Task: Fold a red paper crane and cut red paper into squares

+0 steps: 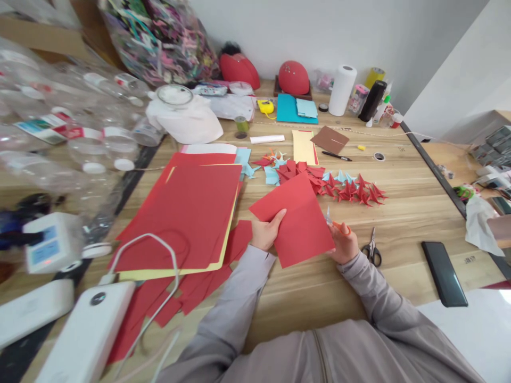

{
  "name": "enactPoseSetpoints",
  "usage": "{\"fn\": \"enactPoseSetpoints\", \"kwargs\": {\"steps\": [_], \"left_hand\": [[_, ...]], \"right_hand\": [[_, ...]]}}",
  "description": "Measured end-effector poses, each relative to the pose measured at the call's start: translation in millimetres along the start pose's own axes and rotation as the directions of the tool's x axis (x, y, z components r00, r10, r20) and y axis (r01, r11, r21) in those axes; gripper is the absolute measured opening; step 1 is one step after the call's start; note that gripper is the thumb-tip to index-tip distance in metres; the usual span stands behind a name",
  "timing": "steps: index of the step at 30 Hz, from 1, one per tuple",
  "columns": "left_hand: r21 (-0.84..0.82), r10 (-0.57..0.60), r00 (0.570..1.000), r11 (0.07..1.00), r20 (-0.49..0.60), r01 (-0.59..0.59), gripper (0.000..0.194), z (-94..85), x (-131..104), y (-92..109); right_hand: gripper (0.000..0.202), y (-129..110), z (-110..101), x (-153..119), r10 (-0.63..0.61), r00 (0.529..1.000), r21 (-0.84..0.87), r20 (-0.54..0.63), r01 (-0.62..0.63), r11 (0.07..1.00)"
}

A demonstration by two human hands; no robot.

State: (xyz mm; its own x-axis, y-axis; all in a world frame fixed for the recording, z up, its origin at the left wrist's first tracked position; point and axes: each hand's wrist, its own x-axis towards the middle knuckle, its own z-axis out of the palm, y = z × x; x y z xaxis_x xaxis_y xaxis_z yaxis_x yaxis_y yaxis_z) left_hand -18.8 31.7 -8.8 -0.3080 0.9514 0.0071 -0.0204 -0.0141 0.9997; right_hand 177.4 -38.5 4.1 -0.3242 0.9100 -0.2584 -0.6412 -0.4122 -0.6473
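Note:
My left hand (265,232) is closed on a sheet of red paper (304,223), thumb on top, held tilted above the table. At the sheet's right corner, my right hand (344,246) grips orange-handled scissors (342,229), their blade tips pointing up beside the paper's edge. Whether its fingers also pinch the corner I cannot tell. Behind the sheet lie folded red paper pieces (361,190) and a few light blue ones (339,177). A stack of large red sheets (195,213) rests to the left, with cut red pieces (207,290) partly under it.
Dark-handled scissors (372,251) and a phone (444,274) lie to the right. A white power bank (90,330) with a cable sits front left, near many plastic bottles (120,146). Behind are a brown sheet (329,140), a pen (336,156) and a yellow tape measure (265,107).

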Motion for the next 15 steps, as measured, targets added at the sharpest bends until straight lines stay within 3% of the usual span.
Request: {"fn": "enactPoseSetpoints", "kwargs": {"steps": [6, 10, 15], "left_hand": [[0.051, -0.023, 0.998, 0.999, 0.067, 0.019, 0.032, -6.5, 6, -18], [0.021, -0.024, 0.999, 1.0, 0.048, 0.023, 0.033, -5.9, 5, -20], [0.014, 0.009, 1.0, 1.0, 0.007, -0.009, 0.031, -3.2, 3, -18]], "right_hand": [[0.038, -5, -5, 1, 0.065, 0.998, 0.009, -0.008, -0.065, 0.998], [0.038, -2, -4, 1, 0.03, 0.999, 0.041, 0.018, -0.031, 0.999], [0.038, 6, -4, 1, -0.034, 0.997, 0.072, -0.065, 0.039, 0.997]]}}
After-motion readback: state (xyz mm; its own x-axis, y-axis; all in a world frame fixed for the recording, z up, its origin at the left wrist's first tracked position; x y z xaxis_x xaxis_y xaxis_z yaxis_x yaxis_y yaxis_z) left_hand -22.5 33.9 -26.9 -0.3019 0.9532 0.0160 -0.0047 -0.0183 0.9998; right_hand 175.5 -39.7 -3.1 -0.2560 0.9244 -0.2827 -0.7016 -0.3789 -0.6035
